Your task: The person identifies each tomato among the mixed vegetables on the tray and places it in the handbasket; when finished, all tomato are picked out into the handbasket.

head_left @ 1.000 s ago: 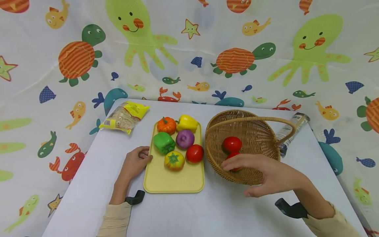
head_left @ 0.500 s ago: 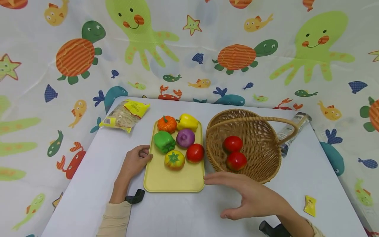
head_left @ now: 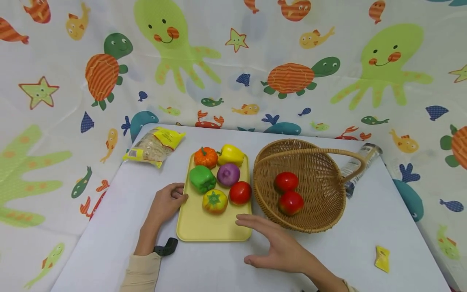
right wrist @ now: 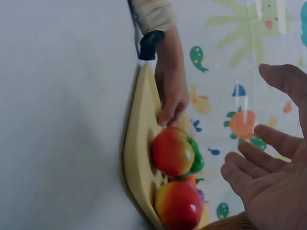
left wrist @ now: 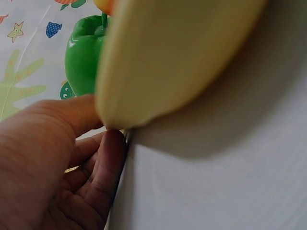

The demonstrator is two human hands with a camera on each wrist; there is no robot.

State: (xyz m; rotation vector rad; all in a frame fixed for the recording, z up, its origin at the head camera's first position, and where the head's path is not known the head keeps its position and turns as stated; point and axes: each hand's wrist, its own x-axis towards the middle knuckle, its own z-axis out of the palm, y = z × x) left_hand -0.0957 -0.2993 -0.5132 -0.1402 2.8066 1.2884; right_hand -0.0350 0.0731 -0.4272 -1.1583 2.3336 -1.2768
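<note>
Judged as a reach step: hovering with right hand [head_left: 277,247] at near right corner of yellow tray [head_left: 211,228], just in front of wicker basket [head_left: 324,202], without holding anything. Spread wide there, with thumb well apart from fingers; cannot tell whether touching the rim. Pinching left edge of tray with left hand [head_left: 166,205], between thumb and curled fingers, probably for steadying. Find tray flat on table [head_left: 204,267], left of basket, bearing red tomato [head_left: 240,193] nearest basket, yellow-red fruit [head_left: 215,201] with green star top, green pepper [head_left: 202,179], purple onion [head_left: 228,174], orange pumpkin [head_left: 206,157] and yellow pepper [head_left: 231,155]. Inside basket, see two red fruits [head_left: 286,181], touching or nearly so. For a pick, would call for going over to red tomato or yellow-red fruit, then closing thumb and fingers round the sides; looks smooth and round, could roll. Use left pinch against tray sliding.
</note>
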